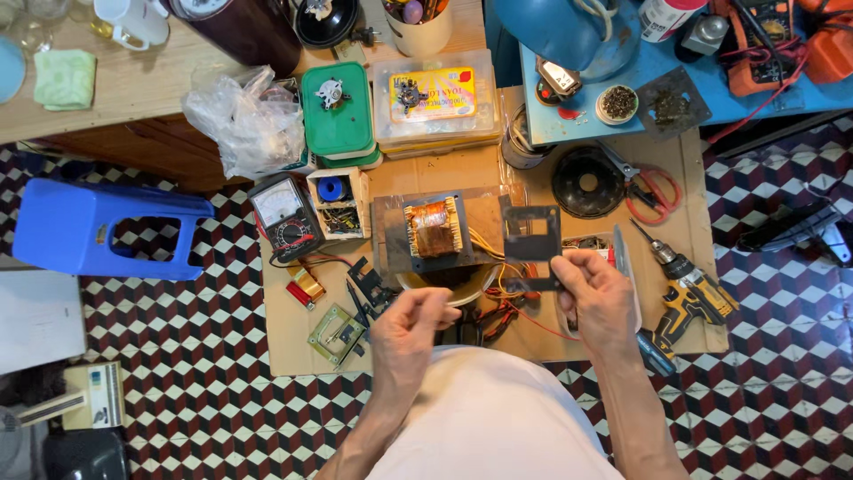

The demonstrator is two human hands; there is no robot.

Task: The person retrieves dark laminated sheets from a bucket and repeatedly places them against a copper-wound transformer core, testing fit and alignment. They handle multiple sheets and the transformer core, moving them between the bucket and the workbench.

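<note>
My right hand [597, 298] pinches a thin dark metal frame plate [531, 244] with a rectangular window, held upright over the cardboard. My left hand [409, 327] hovers lower left with fingers curled together; whether it holds a small piece I cannot tell. Between and beyond the hands sits a transformer core with a copper-coloured winding [434, 228] on a dark plate, resting over a round bowl. Coloured wires trail beneath it.
A cardboard sheet [293, 351] covers the patterned floor. On it lie an analog multimeter [284, 216], a small parts box [338, 203], red-handled pliers [649, 188], a yellow cordless drill [689, 292] and a black round part [588, 182]. A blue stool [98, 227] stands left.
</note>
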